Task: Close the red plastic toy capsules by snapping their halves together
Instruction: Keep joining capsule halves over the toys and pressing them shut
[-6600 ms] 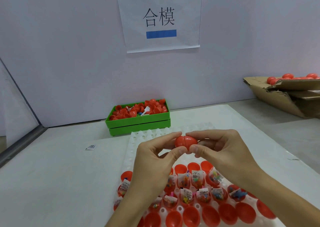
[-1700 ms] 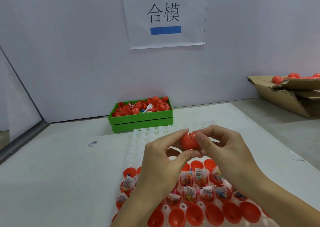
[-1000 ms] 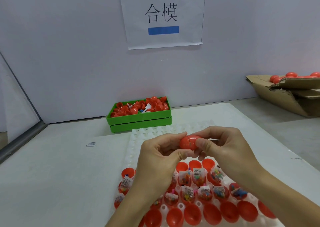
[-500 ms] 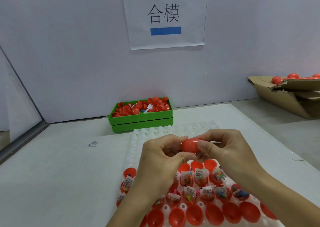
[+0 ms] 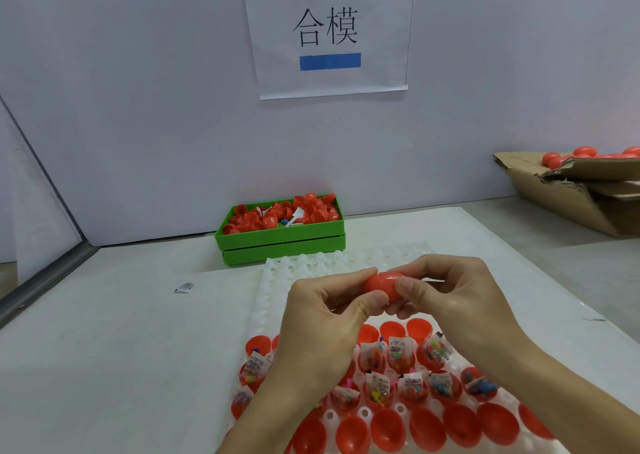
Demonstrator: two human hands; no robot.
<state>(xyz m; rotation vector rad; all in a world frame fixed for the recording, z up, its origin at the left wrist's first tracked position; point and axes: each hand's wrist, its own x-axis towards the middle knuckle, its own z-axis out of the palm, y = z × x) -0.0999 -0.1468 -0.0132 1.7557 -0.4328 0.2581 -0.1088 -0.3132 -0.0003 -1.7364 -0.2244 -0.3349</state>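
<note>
A red egg-shaped plastic capsule (image 5: 382, 284) is held in the air between both hands, above the far, unfilled part of the white moulded plastic tray (image 5: 277, 280). The left hand (image 5: 323, 318) pinches its left end between curled fingertips and thumb, and the right hand (image 5: 457, 301) pinches its right end the same way, so both grips are narrow and closed on the capsule. Its two halves appear joined; the seam is too small to judge.

Below the hands, the tray's near rows carry open red capsule halves (image 5: 391, 429), several of them filled with small clear bags of coloured toys (image 5: 400, 349). Beyond the tray's far edge a green plastic bin (image 5: 284, 242) holds loose red halves. Left of the tray a small white packet (image 5: 184, 287) lies on the white tabletop (image 5: 104, 349). Far right of the tray, a torn brown cardboard box (image 5: 581, 197) holds closed red capsules. On the wall behind the bin hangs a white paper sign (image 5: 329, 34) with black characters.
</note>
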